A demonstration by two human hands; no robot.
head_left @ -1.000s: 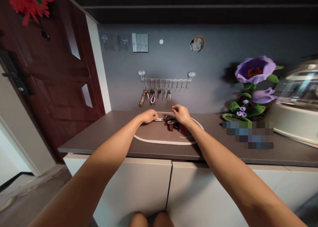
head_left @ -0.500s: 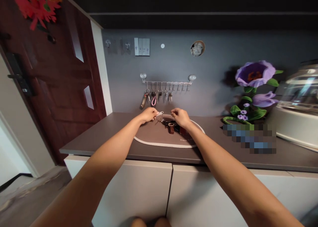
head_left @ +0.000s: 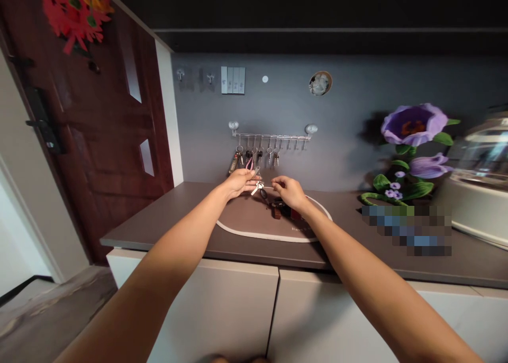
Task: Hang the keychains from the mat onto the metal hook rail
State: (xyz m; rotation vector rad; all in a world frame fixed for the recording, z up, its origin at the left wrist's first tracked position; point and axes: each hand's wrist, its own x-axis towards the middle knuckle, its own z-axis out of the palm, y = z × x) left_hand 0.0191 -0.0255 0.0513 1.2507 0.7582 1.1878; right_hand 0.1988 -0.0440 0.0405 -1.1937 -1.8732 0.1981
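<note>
My left hand (head_left: 240,183) is above the mat, with thumb and fingers closed on the upper end of a key bunch (head_left: 260,187). Silver keys and a small dark oval fob (head_left: 263,193) dangle from it, beside the lower fingers. A short gap to the right is my right hand (head_left: 291,192), its fingers curled in; whatever they may hold is hidden. Under the hands lies a brown oval mat (head_left: 254,230) with a white rim. On it, partly behind my right hand, rest a brown leather-like piece (head_left: 277,211) and other dark items.
A clear hook rail (head_left: 273,136) with several hanging key sets is on the grey wall behind. To the right stand purple artificial flowers (head_left: 415,125) and a white appliance (head_left: 480,204) with a transparent cover. A dark red door (head_left: 99,156) is at the left.
My left hand has turned and raised the keys, so the tag end points up and the keys hang by my fingers. My right hand stays about where it was. The view shifts slightly.
</note>
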